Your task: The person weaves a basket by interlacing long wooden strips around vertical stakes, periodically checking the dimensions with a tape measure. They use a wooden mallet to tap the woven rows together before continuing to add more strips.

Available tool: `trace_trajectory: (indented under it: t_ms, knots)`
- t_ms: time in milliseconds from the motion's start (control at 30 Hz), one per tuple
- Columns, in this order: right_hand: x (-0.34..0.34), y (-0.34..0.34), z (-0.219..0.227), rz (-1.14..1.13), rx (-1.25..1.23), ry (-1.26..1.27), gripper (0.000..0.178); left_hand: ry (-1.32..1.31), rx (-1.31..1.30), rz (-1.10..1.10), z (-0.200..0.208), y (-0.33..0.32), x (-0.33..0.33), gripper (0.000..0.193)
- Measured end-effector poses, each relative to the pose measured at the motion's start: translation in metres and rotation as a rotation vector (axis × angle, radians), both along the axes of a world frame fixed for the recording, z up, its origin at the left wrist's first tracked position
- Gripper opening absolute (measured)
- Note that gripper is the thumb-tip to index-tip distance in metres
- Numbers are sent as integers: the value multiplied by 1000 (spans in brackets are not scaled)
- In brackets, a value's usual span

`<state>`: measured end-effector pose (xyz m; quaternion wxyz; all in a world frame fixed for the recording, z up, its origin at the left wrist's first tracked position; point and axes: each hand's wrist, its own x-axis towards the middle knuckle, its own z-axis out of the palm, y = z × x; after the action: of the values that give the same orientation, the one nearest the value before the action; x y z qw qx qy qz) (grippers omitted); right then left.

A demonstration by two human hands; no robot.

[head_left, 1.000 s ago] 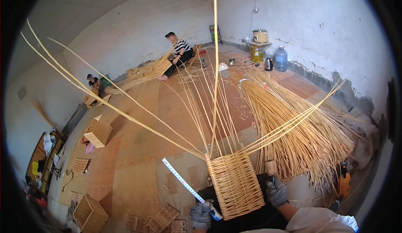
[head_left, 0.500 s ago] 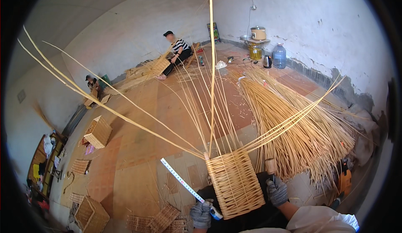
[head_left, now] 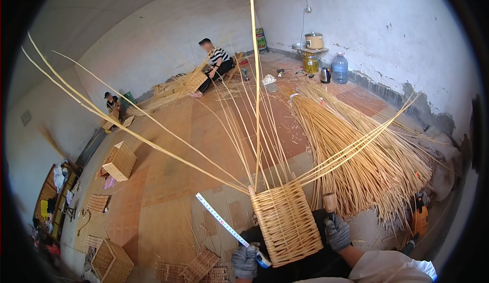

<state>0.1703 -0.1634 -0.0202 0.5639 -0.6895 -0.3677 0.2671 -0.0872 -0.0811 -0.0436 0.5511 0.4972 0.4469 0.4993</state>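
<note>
A woven wicker panel stands upright on my lap, with long bare rods rising and spreading from its top edge. At its left side my gloved left hand is closed round a blue tape measure. The tape's white blade is pulled out, slanting up and left beside the panel. My gloved right hand, right of the panel, is closed on a tool with a thick wooden end pointing up. The rest of that tool is hidden in the glove.
A big bundle of rods lies at the right, by an orange power tool. Woven boxes and flat wicker pieces lie on the left floor. Two other people sit weaving farther back. A blue water bottle stands by the wall.
The tall middle rod's top has tilted slightly left. My hands, the tape measure and the panel have hardly moved. The striped-shirted person at the back has shifted a little.
</note>
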Motion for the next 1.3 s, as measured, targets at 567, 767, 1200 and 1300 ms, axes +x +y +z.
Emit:
trace_trajectory:
  t_ms: [567,767,1200,1300]
  knots:
    - [-4,-1,4,-16,24,48,16,83,23,-5,-4,1,-1,37]
    - [-4,-2,7,-8,13,-21,17,186,54,7,-10,3,-3,38]
    - [-3,-1,3,-10,-2,25,16,120,83,19,-8,2,-1,33]
    - [-3,-2,2,-12,-29,64,16,148,98,18,-8,2,-2,34]
